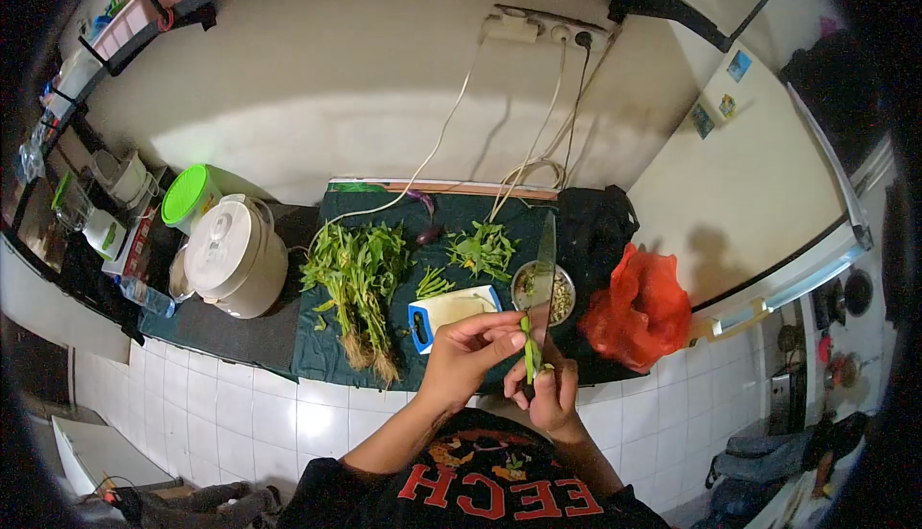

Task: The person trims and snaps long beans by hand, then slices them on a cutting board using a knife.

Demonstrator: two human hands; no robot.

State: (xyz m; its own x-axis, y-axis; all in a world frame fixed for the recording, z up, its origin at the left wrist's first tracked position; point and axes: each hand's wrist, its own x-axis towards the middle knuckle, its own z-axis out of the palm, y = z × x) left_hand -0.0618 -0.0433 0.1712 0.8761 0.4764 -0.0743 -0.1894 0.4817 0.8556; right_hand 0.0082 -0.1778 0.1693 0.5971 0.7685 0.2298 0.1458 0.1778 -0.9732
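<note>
While the thumb and fingers of the left hand (pixel 471 348) pinch a slim, bright green vegetable piece (pixel 527 348), the right hand (pixel 550 398) is curled round the handle of a long-bladed metal knife (pixel 548 252), its blade pointing away from the person and just beside the piece. Both hands and the vegetable piece are nearer the person than the white rectangular cutting board with a blue border (pixel 456 308), toward its right. Left of the board lies a thick bundle of leafy green stems (pixel 357 275) with pale brown roots; just behind it are short cut green stalks (pixel 434 284) and, farther back, a loose pile of green leaves (pixel 483 249). Right of the board stands a round metal bowl (pixel 572 310) holding small pale pieces, with a crumpled red plastic bag (pixel 636 313) beyond. Well left of the board sits a white lidded rice cooker (pixel 240 260). Nearer the person than the board, the black shirt (pixel 351 492) bears red block letters (pixel 415 482), upside down in this view, that seem to read "EECH", perhaps partly hidden by the fabric's curve.
</note>
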